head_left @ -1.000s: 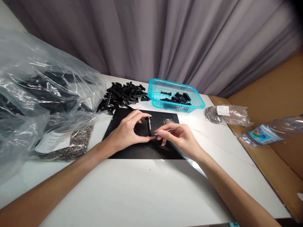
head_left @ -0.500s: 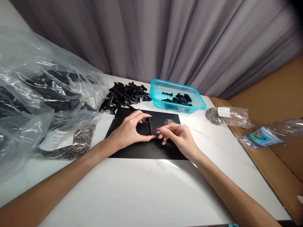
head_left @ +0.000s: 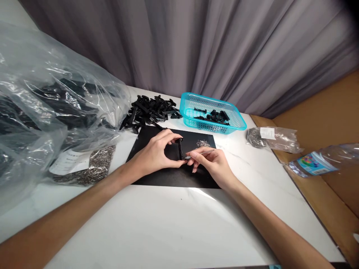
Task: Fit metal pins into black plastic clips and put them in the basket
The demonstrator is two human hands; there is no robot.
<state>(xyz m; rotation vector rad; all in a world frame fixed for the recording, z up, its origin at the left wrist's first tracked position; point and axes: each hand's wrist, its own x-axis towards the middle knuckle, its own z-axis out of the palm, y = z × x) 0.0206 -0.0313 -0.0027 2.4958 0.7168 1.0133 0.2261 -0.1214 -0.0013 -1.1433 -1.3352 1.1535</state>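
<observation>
My left hand (head_left: pixel 159 151) pinches a slim black plastic part (head_left: pixel 180 149) between thumb and fingers, one at each end, above the black mat (head_left: pixel 151 178). Across from it, my right hand (head_left: pixel 209 160) is closed on a thin, light-coloured tool (head_left: pixel 206 151) that looks like tweezers. Its tip meets the part's lower end, close to my left thumb; whether it grips anything there is too small to make out. Behind my right hand, a little heap of small shiny metal pieces (head_left: pixel 203 143) lies on the mat.
Loose black plastic parts (head_left: pixel 151 109) are piled behind the mat, beside a blue basket (head_left: pixel 239 121) holding similar parts. Large clear plastic bags (head_left: pixel 33 63) and a bag of metal pieces (head_left: pixel 99 164) crowd the left. At right are a smaller bag (head_left: pixel 256 137) and a bottle (head_left: pixel 314 162).
The tool in my right hand has moved left, closing the small gap to the black part's lower end. My left hand keeps its hold. The whole view has shifted slightly.
</observation>
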